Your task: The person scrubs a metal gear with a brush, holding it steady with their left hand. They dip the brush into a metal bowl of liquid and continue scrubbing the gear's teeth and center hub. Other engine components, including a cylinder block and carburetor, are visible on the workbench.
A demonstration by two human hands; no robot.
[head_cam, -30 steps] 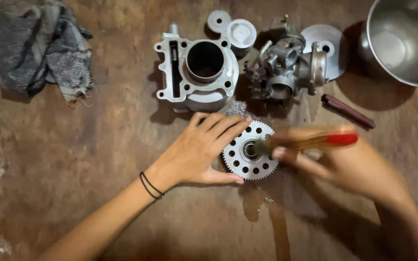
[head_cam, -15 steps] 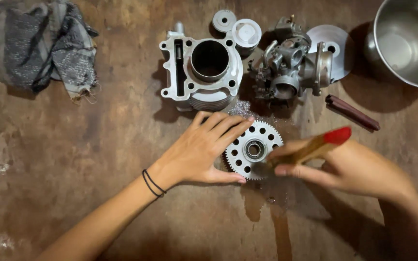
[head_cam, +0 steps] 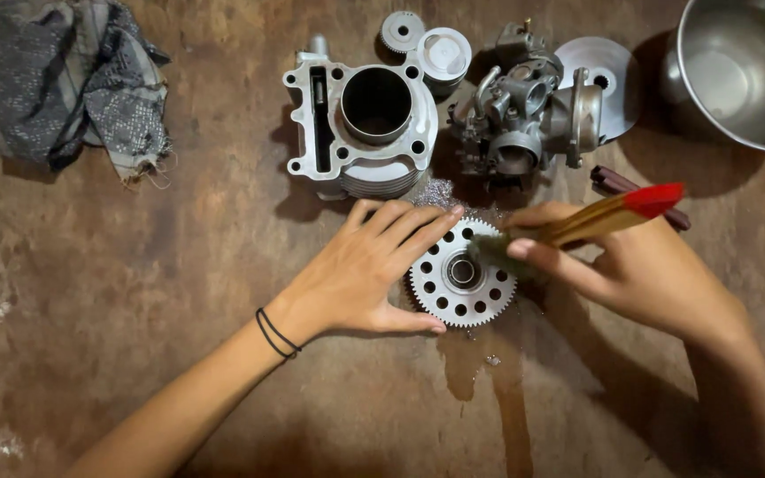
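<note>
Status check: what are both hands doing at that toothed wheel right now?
Left hand flat, steadying gear. Right hand holds brush, bristles on gear. Liquid streak below; nothing blocking.

A grey patterned rag (head_cam: 64,84) lies crumpled at the far left of the worn brown table (head_cam: 135,336). Near the middle stands an aluminium engine cylinder (head_cam: 365,128) with cooling fins, its bore facing up. Behind it sit a small toothed gear (head_cam: 400,29) and a round white cap (head_cam: 444,55), just beside each other. A carburettor (head_cam: 524,111) rests against a silver disc (head_cam: 608,80) (partly hidden). A steel bowl (head_cam: 741,71) fills the corner.
</note>
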